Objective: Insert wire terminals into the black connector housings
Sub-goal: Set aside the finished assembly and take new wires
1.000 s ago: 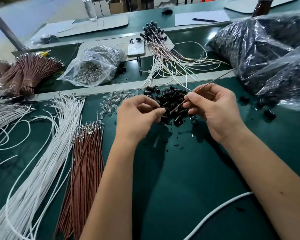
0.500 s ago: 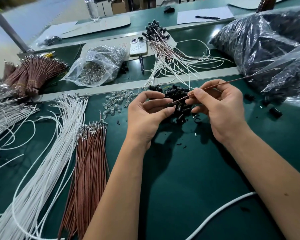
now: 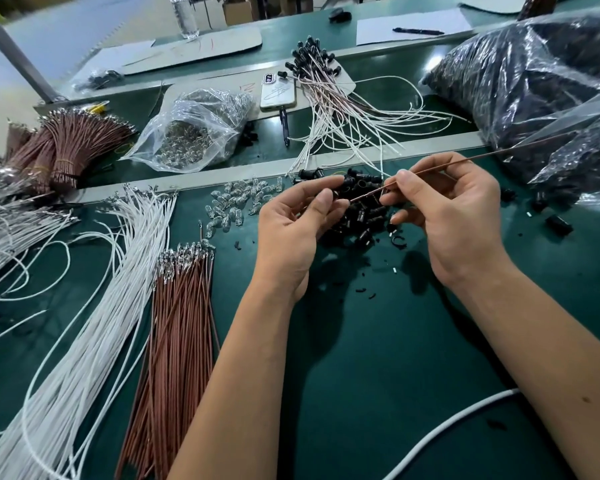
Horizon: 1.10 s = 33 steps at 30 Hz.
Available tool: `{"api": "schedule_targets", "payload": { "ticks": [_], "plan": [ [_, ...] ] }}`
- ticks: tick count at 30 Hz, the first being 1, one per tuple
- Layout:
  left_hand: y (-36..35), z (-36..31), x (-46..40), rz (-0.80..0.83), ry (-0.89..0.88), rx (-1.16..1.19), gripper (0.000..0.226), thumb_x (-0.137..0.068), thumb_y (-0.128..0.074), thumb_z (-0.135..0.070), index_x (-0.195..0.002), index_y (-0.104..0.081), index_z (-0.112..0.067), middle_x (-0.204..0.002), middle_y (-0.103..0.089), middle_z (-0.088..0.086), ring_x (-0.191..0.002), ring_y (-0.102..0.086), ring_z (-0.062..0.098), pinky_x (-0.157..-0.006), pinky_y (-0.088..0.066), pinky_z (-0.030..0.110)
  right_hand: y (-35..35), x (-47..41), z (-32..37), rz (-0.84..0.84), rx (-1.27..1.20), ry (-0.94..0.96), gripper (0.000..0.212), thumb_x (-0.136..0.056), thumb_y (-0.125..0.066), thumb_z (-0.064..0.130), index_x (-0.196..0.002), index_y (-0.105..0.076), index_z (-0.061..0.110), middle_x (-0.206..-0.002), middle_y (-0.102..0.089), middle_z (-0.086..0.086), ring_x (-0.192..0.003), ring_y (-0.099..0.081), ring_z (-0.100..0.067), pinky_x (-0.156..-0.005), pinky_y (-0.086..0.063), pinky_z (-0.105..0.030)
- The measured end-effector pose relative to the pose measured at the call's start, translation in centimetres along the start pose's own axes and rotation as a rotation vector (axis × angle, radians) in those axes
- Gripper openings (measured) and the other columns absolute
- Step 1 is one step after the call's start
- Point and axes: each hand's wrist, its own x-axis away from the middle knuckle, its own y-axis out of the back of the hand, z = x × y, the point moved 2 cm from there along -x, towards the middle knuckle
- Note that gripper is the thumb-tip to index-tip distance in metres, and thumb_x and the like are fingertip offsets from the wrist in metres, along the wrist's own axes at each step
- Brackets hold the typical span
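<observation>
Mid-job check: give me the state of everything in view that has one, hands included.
Left hand: pinches a black housing.
Right hand: pinches the brown wire, tip aimed at that housing; seating not visible.
Housing pile: loose on the mat.
Brown wire bundle: lying flat, terminals away from the person.
Clear terminal bag: open.
Phone: face down, cable plugged in.

Housings pile [image 3: 361, 216] right of, perhaps touching, bulbs [image 3: 236, 206]

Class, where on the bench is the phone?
The phone lies at the head view's upper centre, between the clear bag of metal parts and the finished wire assemblies.
</observation>
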Motion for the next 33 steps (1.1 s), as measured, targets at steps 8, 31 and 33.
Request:
{"api": "schedule_targets", "payload": {
  "ticks": [8, 31, 33],
  "plan": [
    [0.6, -0.2, 0.0, -0.055, -0.027, -0.057, 0.017, -0.089, -0.066, 0.012, -0.096, -0.069, -0.003, -0.094, -0.065, 0.017, -0.076, -0.072, 0.020, -0.077, -0.058, 0.024, 0.2, -0.2, 0.1, 0.009, -0.017, 0.014, 0.013, -0.096, -0.070, 0.000, -0.095, -0.060, 0.009, -0.084, -0.077, -0.011, -0.071, -0.075, -0.025, -0.051, -0.055, -0.026],
    [0.6, 0.8, -0.4, 0.055, -0.145, -0.258, 0.012, -0.093, -0.067, 0.004, -0.100, -0.074, -0.003, -0.094, -0.076, 0.020, -0.072, -0.070, 0.015, -0.073, -0.056, 0.023, 0.2, -0.4, -0.3, 0.015, 0.046, 0.104, 0.015, -0.093, -0.073, 0.003, -0.092, -0.062, 0.012, -0.084, -0.077, -0.011, -0.070, -0.075, -0.026, -0.050, -0.054, -0.026],
    [0.5, 0.7, -0.3, 0.054, -0.135, -0.226, 0.012, -0.093, -0.067, 0.004, -0.100, -0.074, -0.002, -0.094, -0.075, 0.021, -0.072, -0.069, 0.015, -0.073, -0.056, 0.024, 0.1, -0.3, -0.3, 0.011, 0.052, 0.106, 0.015, -0.094, -0.073, 0.002, -0.092, -0.061, 0.012, -0.083, -0.077, -0.011, -0.070, -0.076, -0.026, -0.050, -0.054, -0.026]
  ]
}}
